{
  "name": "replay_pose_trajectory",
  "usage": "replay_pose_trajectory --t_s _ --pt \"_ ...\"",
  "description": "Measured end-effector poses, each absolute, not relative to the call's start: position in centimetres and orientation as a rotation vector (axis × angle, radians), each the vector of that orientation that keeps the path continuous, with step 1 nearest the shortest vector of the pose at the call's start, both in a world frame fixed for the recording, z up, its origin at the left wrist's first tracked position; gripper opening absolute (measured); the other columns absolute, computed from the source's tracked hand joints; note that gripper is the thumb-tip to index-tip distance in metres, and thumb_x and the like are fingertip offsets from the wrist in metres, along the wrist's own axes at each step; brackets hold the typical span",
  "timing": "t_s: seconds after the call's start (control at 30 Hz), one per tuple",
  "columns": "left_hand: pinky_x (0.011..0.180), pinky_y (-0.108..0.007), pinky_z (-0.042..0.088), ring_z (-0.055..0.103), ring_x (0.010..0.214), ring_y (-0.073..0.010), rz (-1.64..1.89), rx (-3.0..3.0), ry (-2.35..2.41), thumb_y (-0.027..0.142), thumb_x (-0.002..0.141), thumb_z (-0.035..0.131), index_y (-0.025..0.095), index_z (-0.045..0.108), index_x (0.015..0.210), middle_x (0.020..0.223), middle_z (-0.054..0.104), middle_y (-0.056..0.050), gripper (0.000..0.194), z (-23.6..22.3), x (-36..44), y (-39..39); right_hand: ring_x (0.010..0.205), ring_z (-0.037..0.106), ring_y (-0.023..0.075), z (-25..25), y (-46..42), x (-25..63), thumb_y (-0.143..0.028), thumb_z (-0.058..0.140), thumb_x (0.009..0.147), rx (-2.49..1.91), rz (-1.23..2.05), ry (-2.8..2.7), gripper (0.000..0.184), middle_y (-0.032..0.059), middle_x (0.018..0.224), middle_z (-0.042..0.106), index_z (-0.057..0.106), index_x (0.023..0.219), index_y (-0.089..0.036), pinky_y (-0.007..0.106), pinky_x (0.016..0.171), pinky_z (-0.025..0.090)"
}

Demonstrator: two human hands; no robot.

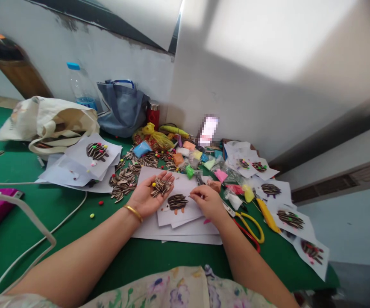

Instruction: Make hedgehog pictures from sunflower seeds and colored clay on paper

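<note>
Left hand [149, 194] lies palm up and open, bearing striped seeds [161, 188]. Right hand [207, 201] pinches thumb and fingers together; whether on a seed, one cannot tell. Between them, a seed-covered animal picture [177, 202] lies on stacked paper [178, 236].

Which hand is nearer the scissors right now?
Right. The right hand is close by, with the scissors beside its wrist. The left hand is farther away, across the seed picture, palm up with loose seeds.
</note>
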State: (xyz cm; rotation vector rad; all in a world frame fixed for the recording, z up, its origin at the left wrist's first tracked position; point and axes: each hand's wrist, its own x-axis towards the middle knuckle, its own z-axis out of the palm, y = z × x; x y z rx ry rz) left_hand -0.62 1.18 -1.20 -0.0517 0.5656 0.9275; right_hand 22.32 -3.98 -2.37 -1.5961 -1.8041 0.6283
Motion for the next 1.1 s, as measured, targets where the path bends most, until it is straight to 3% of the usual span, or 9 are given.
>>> replay_pose_trajectory --t_s 0.17,0.33,0.63,0.9,1.1 --pt "0.091 -0.045 0.057 0.064 0.113 -0.0268 0.932 -0.043 0.573 0.022 0.097 0.041 0.015 0.060 0.122 0.114 0.071 -0.011 0.032 -1.26 -0.64 1.22 0.086 0.066 0.0188 -2.47 -4.22 22.15 -0.021 0.058 0.083 -1.657 0.678 -1.825 0.017 0.0030 0.092 0.074 0.073 0.091 -0.022 0.030 0.080 0.047" --pt "0.091 -0.044 0.057 0.065 0.112 -0.0261 0.928 -0.047 0.576 0.021 0.096 0.042 0.015 0.059 0.122 0.111 0.071 -0.012 0.032 -1.31 -0.67 1.25 0.073 0.063 0.0167 -2.46 -4.31 21.90 -0.019 0.058 0.082 -1.729 0.666 -1.857 0.015 0.0006 0.081 0.072 0.072 0.087 -0.021 0.027 0.068 0.045" --pt "0.092 -0.044 0.056 0.065 0.112 -0.0263 0.933 -0.060 0.579 0.020 0.096 0.041 0.013 0.058 0.123 0.109 0.071 -0.014 0.033 -1.38 -0.67 1.24 0.072 0.060 0.0165 -3.15 -4.37 22.04 -0.016 0.056 0.079 -1.648 0.638 -1.839 0.016 0.0012 0.080 0.069 0.070 0.086 -0.020 0.027 0.067 0.045" --pt "0.092 -0.044 0.056 0.065 0.112 -0.0268 0.932 -0.061 0.591 0.020 0.096 0.042 0.013 0.059 0.121 0.109 0.072 -0.013 0.031 -1.23 -0.67 1.17 0.079 0.064 0.0176 -2.98 -4.36 22.24 -0.016 0.058 0.081 -1.696 0.635 -1.838 0.018 0.0020 0.088 0.073 0.072 0.090 -0.021 0.029 0.074 0.048" --pt "0.090 -0.044 0.057 0.065 0.111 -0.0271 0.936 -0.064 0.589 0.020 0.097 0.041 0.013 0.059 0.121 0.109 0.072 -0.014 0.032 -1.18 -0.66 1.15 0.083 0.064 0.0189 -3.04 -4.39 22.48 -0.014 0.060 0.084 -1.740 0.427 -2.032 0.017 0.0043 0.089 0.072 0.074 0.091 -0.021 0.030 0.078 0.048"
